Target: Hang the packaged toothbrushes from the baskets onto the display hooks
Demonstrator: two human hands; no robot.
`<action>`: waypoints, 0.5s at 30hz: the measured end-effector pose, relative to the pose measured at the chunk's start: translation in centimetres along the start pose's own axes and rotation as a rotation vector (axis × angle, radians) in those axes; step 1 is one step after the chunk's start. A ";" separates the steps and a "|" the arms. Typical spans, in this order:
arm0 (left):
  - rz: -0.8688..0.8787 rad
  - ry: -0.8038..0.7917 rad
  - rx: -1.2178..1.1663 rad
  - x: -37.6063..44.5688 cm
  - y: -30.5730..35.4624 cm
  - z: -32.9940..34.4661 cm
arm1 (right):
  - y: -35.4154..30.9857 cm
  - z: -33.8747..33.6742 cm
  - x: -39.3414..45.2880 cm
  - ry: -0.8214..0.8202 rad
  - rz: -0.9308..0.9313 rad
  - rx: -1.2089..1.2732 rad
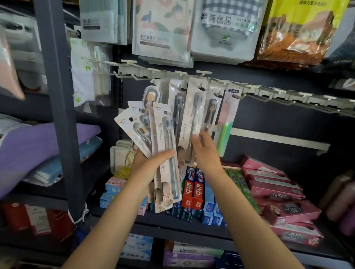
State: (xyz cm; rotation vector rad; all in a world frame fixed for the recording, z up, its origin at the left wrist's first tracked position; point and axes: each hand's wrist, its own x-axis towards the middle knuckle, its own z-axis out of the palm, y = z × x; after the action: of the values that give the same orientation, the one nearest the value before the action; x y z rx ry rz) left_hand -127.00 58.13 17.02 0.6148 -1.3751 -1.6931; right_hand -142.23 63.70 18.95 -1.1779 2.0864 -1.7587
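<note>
— Dark shop shelving behind, and several toothbrush packs (pixel 194 117) already hung on the hook rail (pixel 271 90)!
— Right hand (pixel 203 151) pinched one hanging pack; left hand (pixel 151 165) clutched a fan of packs (pixel 162 139). Plenty of empty hooks, I'd judge.

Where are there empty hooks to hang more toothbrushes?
Bare hooks run along the rail right of the green toothbrush pack, and a few sit left of the hanging packs. The middle is crowded.
</note>
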 end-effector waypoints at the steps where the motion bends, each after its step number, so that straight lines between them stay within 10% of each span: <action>1: 0.011 0.004 0.016 0.1 -0.1 0.0 | 0.3 0.2 0.0 0.003 0.004 -0.005; 12: 0.028 -0.008 0.050 0.2 0.1 0.4 | -0.2 -0.4 0.2 0.208 0.017 -0.085; 15: 0.001 -0.017 0.036 0.0 0.5 0.9 | -1.1 -1.4 -3.0 -0.026 -0.138 -0.041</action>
State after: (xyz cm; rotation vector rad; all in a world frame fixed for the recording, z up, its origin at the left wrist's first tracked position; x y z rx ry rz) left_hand -127.58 58.60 17.70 0.6212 -1.4204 -1.6797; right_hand -140.52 66.77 19.28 -1.3791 2.0818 -1.7542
